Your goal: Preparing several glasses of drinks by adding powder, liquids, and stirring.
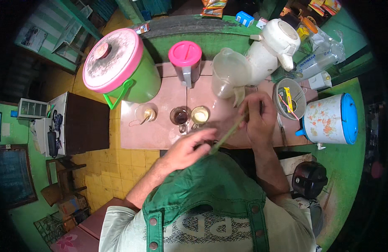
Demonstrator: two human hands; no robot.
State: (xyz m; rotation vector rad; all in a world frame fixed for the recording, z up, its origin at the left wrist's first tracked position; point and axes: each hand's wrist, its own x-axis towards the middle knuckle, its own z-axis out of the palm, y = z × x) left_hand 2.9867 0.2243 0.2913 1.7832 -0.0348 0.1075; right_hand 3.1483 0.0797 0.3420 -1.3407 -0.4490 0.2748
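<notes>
My right hand (260, 113) is raised over the table's near right part, its fingers closed on a narrow green strip (227, 137). The blurred strip slants down toward my green apron (206, 186); whether it is joined to the apron I cannot tell. My left hand (192, 146) is by the strip's lower end, thumb and fingers apart. Just beyond it stand a glass mug of dark liquid (181, 118) and a glass mug with pale contents (200, 115). Farther left is a glass (149, 113) with a spoon in it.
Along the back of the pink tiled table (162, 138) stand a green cooler bucket (143, 75), a pink-lidded jug (185, 60), a clear plastic pitcher (228, 72) and a white thermos (266, 50). At right are a round container (296, 89), a knife (282, 130) and a blue-lidded drink dispenser (326, 119).
</notes>
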